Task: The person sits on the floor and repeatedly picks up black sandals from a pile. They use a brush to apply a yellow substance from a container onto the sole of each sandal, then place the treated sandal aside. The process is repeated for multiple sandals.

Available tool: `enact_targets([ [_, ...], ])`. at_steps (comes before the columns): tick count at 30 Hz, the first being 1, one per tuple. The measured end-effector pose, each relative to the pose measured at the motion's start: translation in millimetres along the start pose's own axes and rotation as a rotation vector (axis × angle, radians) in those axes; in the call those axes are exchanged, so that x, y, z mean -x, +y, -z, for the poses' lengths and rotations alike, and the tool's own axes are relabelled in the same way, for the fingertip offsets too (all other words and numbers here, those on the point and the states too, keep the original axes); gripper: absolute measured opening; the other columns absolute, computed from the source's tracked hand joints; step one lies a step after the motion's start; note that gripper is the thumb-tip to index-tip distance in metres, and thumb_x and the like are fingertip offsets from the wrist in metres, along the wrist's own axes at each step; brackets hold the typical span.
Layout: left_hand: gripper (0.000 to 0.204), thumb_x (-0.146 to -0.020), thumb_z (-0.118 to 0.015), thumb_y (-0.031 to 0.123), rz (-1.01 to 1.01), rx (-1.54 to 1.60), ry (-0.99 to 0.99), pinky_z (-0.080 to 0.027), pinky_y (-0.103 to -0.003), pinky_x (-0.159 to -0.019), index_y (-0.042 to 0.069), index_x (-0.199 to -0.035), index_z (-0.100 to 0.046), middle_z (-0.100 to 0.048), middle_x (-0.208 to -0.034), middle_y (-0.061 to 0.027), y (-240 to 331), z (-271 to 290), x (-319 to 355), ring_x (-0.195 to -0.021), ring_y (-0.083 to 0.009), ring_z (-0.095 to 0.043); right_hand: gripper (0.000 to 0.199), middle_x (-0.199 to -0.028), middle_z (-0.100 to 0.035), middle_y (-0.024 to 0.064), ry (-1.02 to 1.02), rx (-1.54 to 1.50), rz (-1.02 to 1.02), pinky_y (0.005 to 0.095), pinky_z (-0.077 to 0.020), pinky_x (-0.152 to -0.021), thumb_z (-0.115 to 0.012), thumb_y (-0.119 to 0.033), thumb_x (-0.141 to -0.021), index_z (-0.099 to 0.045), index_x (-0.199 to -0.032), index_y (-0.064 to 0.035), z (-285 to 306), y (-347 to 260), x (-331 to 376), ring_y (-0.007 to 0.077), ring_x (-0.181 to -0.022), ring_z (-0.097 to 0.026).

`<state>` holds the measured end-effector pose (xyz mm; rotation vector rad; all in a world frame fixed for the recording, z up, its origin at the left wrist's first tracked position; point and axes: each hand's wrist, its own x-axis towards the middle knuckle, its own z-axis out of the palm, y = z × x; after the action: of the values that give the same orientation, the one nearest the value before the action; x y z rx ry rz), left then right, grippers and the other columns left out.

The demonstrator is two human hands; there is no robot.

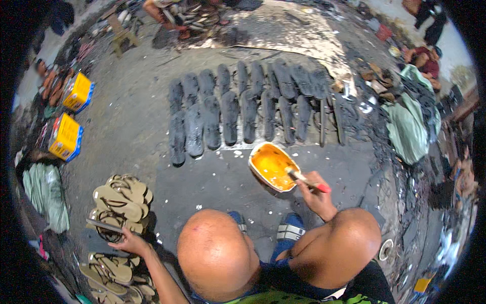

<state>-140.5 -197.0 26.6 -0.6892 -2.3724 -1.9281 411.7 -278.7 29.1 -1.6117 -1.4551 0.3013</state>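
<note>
The right hand point(316, 195) is clenched around a red-handled brush point(304, 178), whose bristles dip into the orange glue in a tub point(271, 164) near the centre. Just beyond the tub lie two rows of black soles point(243, 109). At the near left, the left hand point(130, 242) grasps a tan sandal point(109, 227) atop a pile point(119, 202).

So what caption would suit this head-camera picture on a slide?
Squatting person's right hand dips a brush in orange glue bowl; left hand takes a sandal upper.
</note>
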Motion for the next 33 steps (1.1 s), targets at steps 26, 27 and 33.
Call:
enact_targets([
  [26,0.064,-0.077,-0.083,0.037,-0.483,-0.091,-1.664,-0.045,-0.039,-0.099,0.002,-0.125,-0.060,-0.061,-0.125,-0.0151,-44,-96,166,-0.111,-0.0296,-0.060,0.022,-0.083,-0.066,0.0136,-0.232,0.228,-0.475,0.0406,-0.0517,-0.066,-0.069,-0.030,-0.091,-0.068,-0.093,-0.0081,9,-5,23,0.0329,-0.074,-0.066],
  [27,0.060,-0.079,-0.081,0.035,-0.468,0.001,-1.646,-0.046,-0.038,-0.098,0.003,-0.126,-0.060,-0.062,-0.124,-0.0129,-48,-100,160,-0.109,-0.0276,-0.061,0.021,-0.083,-0.066,0.0141,-0.191,0.195,-0.469,0.0401,-0.0517,-0.066,-0.069,-0.029,-0.091,-0.068,-0.093,-0.0083,9,-9,24,0.0324,-0.075,-0.066],
  [33,0.062,-0.092,-0.066,0.046,0.466,0.489,-1.607,-0.054,-0.031,-0.084,0.000,-0.132,-0.055,-0.069,-0.110,-0.0090,131,-137,158,-0.095,-0.0164,-0.066,0.035,-0.092,-0.069,0.0045,-0.227,-0.418,-0.751,0.0340,-0.0501,-0.074,-0.062,-0.029,-0.096,-0.069,-0.110,0.0030,13,-24,-3,0.0137,-0.083,-0.062],
])
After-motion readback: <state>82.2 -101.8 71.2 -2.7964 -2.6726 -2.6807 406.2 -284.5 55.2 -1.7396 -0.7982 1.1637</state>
